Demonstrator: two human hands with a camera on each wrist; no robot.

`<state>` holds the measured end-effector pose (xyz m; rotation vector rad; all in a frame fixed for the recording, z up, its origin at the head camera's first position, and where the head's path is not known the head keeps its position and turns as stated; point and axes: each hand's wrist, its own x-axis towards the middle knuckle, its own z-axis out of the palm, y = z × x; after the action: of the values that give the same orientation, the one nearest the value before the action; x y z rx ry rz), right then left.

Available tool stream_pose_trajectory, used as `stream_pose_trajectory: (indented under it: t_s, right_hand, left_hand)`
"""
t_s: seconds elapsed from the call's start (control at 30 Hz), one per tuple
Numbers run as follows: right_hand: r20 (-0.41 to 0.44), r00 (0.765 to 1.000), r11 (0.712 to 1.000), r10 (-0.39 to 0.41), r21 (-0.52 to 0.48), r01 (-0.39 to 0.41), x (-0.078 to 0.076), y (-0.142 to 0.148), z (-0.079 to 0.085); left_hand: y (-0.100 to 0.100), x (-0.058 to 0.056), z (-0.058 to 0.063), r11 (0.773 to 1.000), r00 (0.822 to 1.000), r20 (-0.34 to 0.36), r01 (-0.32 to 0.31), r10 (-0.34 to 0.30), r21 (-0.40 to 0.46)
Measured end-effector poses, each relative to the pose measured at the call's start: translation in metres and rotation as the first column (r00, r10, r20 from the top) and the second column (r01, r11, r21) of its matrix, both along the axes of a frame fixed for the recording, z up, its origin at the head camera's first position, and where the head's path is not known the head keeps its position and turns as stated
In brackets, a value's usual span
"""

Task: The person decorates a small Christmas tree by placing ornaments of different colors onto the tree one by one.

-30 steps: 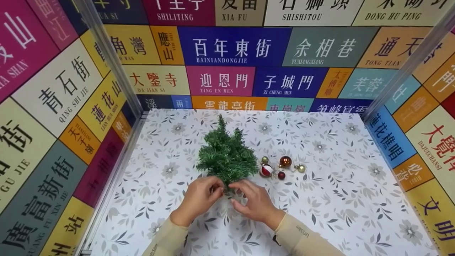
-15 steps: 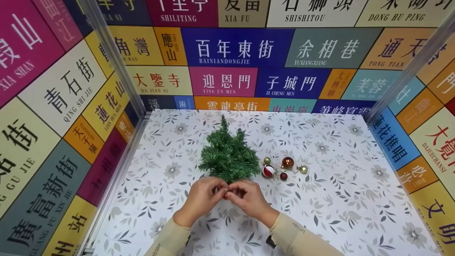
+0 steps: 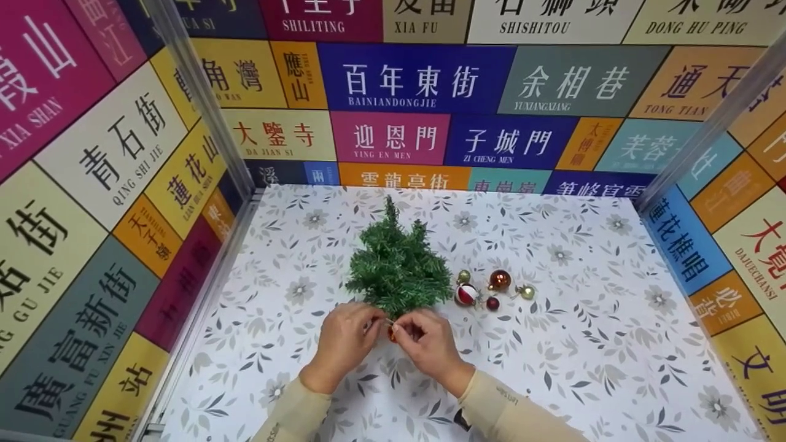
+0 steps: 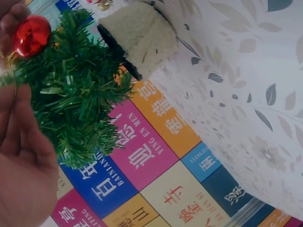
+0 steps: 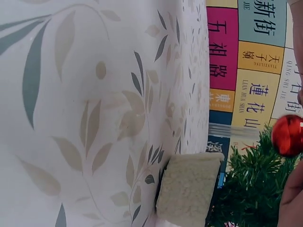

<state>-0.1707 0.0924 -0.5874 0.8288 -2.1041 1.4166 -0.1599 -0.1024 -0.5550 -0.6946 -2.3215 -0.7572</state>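
Both hands meet just in front of a small artificial Christmas tree (image 3: 398,270). A shiny red Christmas bauble (image 4: 32,35) hangs between the fingertips; little of this bauble (image 3: 392,334) shows in the head view. My left hand (image 3: 345,341) pinches the fine gold hanging thread near its cap, as the left wrist view shows. My right hand (image 3: 433,344) pinches close by, at the top of the bauble; the exact hold is partly hidden. In the right wrist view the bauble (image 5: 287,135) appears beside the green branches (image 5: 248,189). The tree stands on a pale wrapped base (image 4: 139,38).
Right of the tree lie several loose baubles: a red-and-white one (image 3: 466,294), a copper one (image 3: 500,280), a small dark red one (image 3: 492,303), and gold ones (image 3: 527,291). A leaf-patterned cloth (image 3: 583,356) covers the table. Sign-printed walls (image 3: 417,77) enclose it on three sides.
One second ago the hands were slightly apart at the tree's front. They have since come together at the fingertips, and the red bauble now shows below them. The tree has stayed put.
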Motion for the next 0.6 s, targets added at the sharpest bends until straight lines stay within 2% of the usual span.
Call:
stream_pose_trajectory:
  t_s: [0.07, 0.27, 0.37, 0.5, 0.6]
  right_hand:
    - [-0.012, 1.000, 1.000, -0.028, -0.002, 0.028, -0.002, 0.000, -0.003]
    - [-0.038, 0.996, 0.996, -0.075, -0.059, 0.072, -0.005, -0.004, -0.003]
    - [-0.080, 0.990, 0.991, -0.117, -0.069, 0.112, -0.006, -0.007, -0.004]
    - [-0.122, 0.974, 0.980, -0.189, -0.080, 0.180, -0.007, -0.010, -0.008]
    - [-0.099, 0.972, 0.973, -0.215, -0.110, 0.204, -0.005, -0.013, -0.007]
  left_hand:
    - [0.001, -0.001, -0.001, 1.000, 0.999, -0.036, -0.026, 0.025, -0.008]
    - [0.004, -0.008, -0.001, 0.998, 0.992, -0.114, -0.058, 0.062, 0.037]
    - [0.006, -0.013, -0.003, 0.996, 0.986, -0.147, -0.077, 0.083, 0.043]
    - [0.007, -0.016, -0.004, 0.995, 0.983, -0.157, -0.089, 0.095, 0.046]
    - [0.008, -0.017, -0.005, 0.995, 0.983, -0.159, -0.084, 0.091, 0.049]
